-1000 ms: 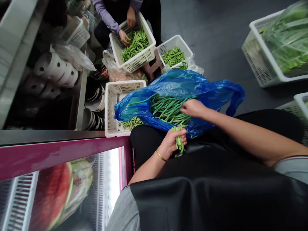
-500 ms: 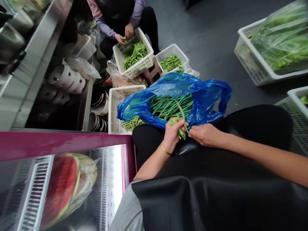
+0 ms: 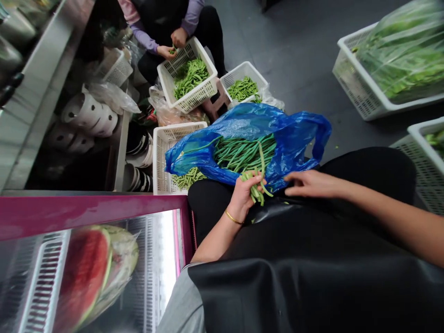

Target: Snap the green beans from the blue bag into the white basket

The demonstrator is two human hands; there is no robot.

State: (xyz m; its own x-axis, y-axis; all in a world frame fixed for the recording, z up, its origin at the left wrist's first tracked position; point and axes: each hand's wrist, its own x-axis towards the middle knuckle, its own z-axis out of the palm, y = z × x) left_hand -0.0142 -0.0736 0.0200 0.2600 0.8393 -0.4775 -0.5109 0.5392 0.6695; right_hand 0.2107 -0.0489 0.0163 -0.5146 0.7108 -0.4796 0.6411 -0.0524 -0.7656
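A blue plastic bag (image 3: 301, 134) lies open across my knees, with long dark green beans (image 3: 243, 152) inside it. My left hand (image 3: 243, 194) is closed round a bunch of pale green bean pieces (image 3: 255, 193); one longer bean stands up out of the bunch. To the right of it, my right hand (image 3: 305, 183) is apart from the beans, fingers spread, nothing between them, near the bag's lower edge. A white basket (image 3: 160, 159) with cut beans (image 3: 189, 177) is partly covered by the bag's left end.
Across from me a person's hands (image 3: 172, 45) work over a white basket (image 3: 199, 98) of beans. Another bean basket (image 3: 227, 83) stands beside it. At right are a crate (image 3: 369, 95) of bagged greens and a second crate (image 3: 421, 173). A glass-topped cooler (image 3: 138, 202) holds cut watermelon at lower left.
My right hand has let go of the long bean's end and moved right, its fingers opening. My left hand still holds the bunch, and the long bean's lower end now hangs free.
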